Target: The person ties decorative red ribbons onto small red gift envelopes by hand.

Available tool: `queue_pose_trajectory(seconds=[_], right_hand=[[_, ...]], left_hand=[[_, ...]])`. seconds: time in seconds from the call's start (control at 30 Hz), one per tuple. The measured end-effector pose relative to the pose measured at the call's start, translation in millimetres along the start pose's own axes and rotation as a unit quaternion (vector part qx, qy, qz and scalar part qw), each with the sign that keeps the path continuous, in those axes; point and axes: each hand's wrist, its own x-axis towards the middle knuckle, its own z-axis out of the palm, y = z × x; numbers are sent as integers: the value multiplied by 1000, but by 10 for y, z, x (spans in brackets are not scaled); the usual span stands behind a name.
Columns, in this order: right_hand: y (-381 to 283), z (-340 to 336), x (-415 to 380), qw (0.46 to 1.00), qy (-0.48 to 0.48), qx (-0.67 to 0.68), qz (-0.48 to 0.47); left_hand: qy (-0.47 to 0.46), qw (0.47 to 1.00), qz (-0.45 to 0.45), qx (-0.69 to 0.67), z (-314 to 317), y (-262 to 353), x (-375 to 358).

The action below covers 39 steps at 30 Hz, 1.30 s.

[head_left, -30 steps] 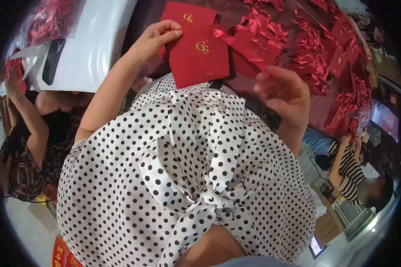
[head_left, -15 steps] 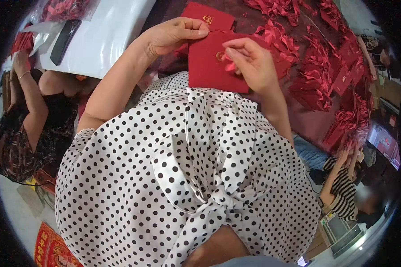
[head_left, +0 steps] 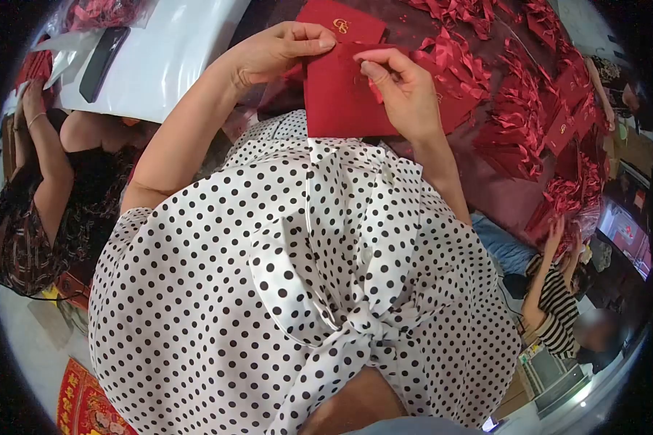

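Step in hand: fitting a red ribbon piece point(head_left: 374, 88) onto the face of the red card point(head_left: 341, 101), by the look of it; card being held up just above the polka-dot blouse point(head_left: 305, 290), over the table edge.
Left hand point(head_left: 276, 54): gripping the card's upper left edge, thumb and forefinger pinching it, other fingers curled behind.
Right hand point(head_left: 406, 94): pressing onto the card's middle, thumb and forefinger pinching the small ribbon bit against the surface; remaining fingers folded in.
Second card point(head_left: 341, 22): lying just behind the held one, gold monogram showing.
Ribbon bows point(head_left: 515, 123): heaped across the dark red table point(head_left: 486, 188) to the right, well apart from the hands.
Phone point(head_left: 101, 61): resting on a white sheet point(head_left: 167, 65) at left.
Co-workers: sitting at left and lower right, arms raised toward the table.
Next move, judged: calling for steady pressure at the ribbon spot while keeping the card flat and unbent; whether the ribbon is already stuck, cannot tell.
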Motion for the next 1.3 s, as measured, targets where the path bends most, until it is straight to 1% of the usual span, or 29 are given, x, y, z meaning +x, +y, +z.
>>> queue_pose_trajectory(seconds=[0.03, 0.07, 0.1, 0.13, 0.17, 0.23, 0.33, 0.4, 0.53, 0.57, 0.6, 0.63, 0.67, 0.73, 0.77, 0.8, 0.87, 0.9, 0.97, 1.0, 1.07, 1.1, 1.13, 1.17, 1.2, 1.23, 1.27, 1.3], right_hand=[[-35, 9, -3, 999, 6, -27, -23], [-43, 44, -7, 999, 4, -28, -22], [-51, 90, -3, 999, 22, -21, -20], [-56, 117, 1, 999, 40, -14, -19], [-60, 125, 10, 999, 38, -16, -19], [-75, 128, 19, 998, 34, -50, 17], [-77, 134, 39, 997, 43, -59, 14], [-80, 148, 43, 996, 50, -71, 15], [-121, 143, 39, 996, 46, -76, 21], [-129, 143, 53, 996, 47, -76, 20], [-138, 145, 64, 994, 43, -105, 7], [-142, 155, 75, 990, 40, -133, -7], [-137, 170, 83, 990, 42, -131, -6], [-124, 193, 112, 971, 56, -196, -128], [-97, 212, 111, 968, 46, -194, -152], [-100, 207, 116, 968, 47, -193, -152], [-104, 207, 118, 954, 46, -220, -200], [-125, 205, 129, 954, 44, -219, -201], [-193, 175, 146, 908, 29, -345, -238], [-191, 146, 174, 907, 29, -345, -239], [-168, 81, 235, 927, 11, -294, -232], [-247, 39, 236, 982, -24, -158, -98], [-319, -3, 236, 997, -59, -17, 38], [-282, -28, 239, 995, -72, -1, 67], [-252, -16, 226, 995, -74, -2, 65], [-229, 10, 197, 997, -62, -46, 8], [-229, 32, 171, 994, -48, -88, -50], [-265, 43, 156, 986, -20, -127, -110]], left_hand=[[1, 1000, -1, -2, 3, -20, -2], [5, 1000, 12, 14, -6, -43, 1], [10, 999, 26, 29, -12, -53, 0], [11, 999, 27, 28, -2, -56, 1], [18, 999, 26, 28, 21, -55, 7], [24, 999, 25, 26, 70, -38, 1], [41, 998, 25, 43, 99, -43, -2], [37, 995, 63, 67, 98, -74, 27], [44, 995, 43, 77, 161, 14, -33], [56, 988, 74, 127, 161, -22, -21], [66, 977, 102, 174, 166, -42, -12], [65, 977, 101, 176, 163, -34, -10], [60, 978, 95, 175, 156, -26, -18], [54, 979, 89, 175, 148, 14, -29], [49, 976, 84, 197, 141, 58, -45], [45, 972, 78, 217, 137, 79, -56], [46, 971, 86, 220, 105, 81, -44], [45, 969, 94, 222, 97, 84, -41], [35, 965, 101, 239, 165, 94, -33], [32, 965, 104, 238, 192, 129, -42], [35, 968, 91, 231, 208, 199, -58], [38, 971, 77, 222, 216, 213, -59], [37, 971, 78, 221, 231, 210, -63], [21, 974, 89, 206, 248, 204, -72], [6, 976, 101, 191, 248, 203, -79], [-18, 980, 82, 178, 216, 263, -99], [-16, 980, 83, 178, 189, 308, -106], [-21, 971, 73, 229, 176, 361, -106]])
